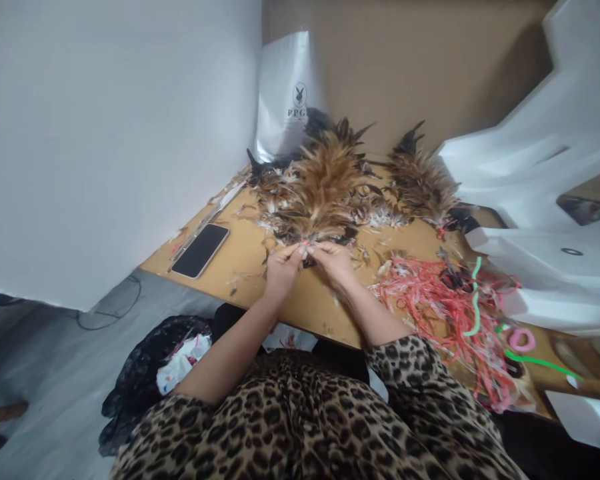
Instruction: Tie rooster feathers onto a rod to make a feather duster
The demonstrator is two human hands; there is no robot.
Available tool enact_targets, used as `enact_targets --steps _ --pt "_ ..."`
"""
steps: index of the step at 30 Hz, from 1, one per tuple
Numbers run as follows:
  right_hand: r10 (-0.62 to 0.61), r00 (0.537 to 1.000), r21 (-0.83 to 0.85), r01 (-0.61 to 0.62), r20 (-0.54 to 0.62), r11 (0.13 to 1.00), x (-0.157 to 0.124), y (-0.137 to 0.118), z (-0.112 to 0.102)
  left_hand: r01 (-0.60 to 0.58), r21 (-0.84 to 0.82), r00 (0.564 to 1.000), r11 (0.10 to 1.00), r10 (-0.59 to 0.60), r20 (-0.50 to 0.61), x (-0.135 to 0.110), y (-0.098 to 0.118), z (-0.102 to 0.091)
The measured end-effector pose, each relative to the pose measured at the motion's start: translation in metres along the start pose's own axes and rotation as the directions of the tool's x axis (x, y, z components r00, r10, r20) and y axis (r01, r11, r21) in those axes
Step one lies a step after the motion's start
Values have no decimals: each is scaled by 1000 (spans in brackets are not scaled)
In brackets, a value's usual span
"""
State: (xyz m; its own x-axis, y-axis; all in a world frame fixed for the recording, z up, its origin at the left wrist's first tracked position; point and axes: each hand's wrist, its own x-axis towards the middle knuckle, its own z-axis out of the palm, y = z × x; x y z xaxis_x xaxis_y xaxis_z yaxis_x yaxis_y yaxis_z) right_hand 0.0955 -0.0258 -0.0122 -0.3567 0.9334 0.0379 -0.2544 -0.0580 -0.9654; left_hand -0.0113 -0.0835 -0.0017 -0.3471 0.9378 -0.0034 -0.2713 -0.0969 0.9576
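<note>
Brown feather bunch [325,177] fans across the table [245,247] toward its back edge, its narrow base pointing at the front edge. At that base the left hand [283,270] and right hand [336,263] nearly meet, thumb and forefinger of each pressed together on a pinkish-red string [305,244]; whether they pinch feather shafts too is too small to tell. Both forearms cross the front edge. Left of the hands, open tan tabletop dotted with scraps runs to a smartphone [200,250], lying aslant beside the left edge, near the front left corner. A white wall panel [130,133] bounds that edge. At the back left stands a silver bag [283,100] marked PPG. Room is tighter on the right: a heap of red strings [430,300] spreads to the front edge, and a 2nd feather bunch [423,183] lies farther back, near white sheets [525,147].
</note>
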Motion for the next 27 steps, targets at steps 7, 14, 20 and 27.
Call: enact_targets --steps 7,14,20,27 --pt "117 991 82 -112 -60 990 -6 -11 4 -397 440 904 806 426 35 -1 -9 -3" --pt "34 992 98 -22 -121 995 0 2 0 -387 393 915 834 401 50 -6 -12 2" --pt "43 997 114 -36 -60 993 1 3 -5 50 -49 996 998 -46 76 -8 -5 9" --pt "39 998 -15 -38 50 999 1 8 -5 247 -220 969 944 -233 84 -4 -2 8"
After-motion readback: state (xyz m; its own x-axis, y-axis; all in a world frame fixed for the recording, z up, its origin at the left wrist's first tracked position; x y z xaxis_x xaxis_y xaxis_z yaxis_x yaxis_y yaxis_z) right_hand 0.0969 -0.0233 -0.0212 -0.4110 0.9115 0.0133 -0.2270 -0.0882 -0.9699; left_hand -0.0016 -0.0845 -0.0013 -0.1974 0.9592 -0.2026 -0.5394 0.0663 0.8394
